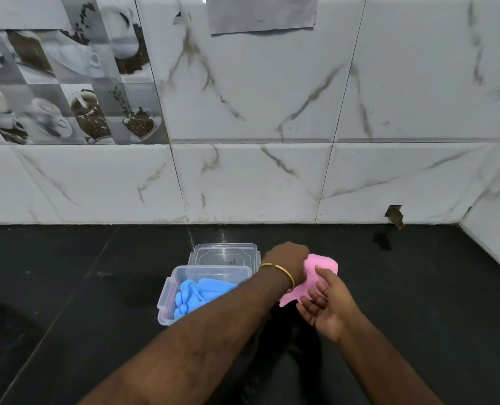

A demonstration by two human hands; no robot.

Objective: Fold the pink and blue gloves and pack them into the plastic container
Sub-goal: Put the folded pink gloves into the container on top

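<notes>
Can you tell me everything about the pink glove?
The pink glove is soft-looking, bright pink and partly folded, so its fingers are hard to make out. It is held above the black counter, right of the plastic container. The left hand grips its left edge and the right hand holds it from below. One flap hangs down.

Head cam, fwd-down, close over counter (67, 331)

Both forearms are bare, with no sleeves in view. The left hand (285, 260) has a thin gold bangle (284, 271) around its wrist. The right hand (327, 305) wears no ring, watch or band.
</notes>
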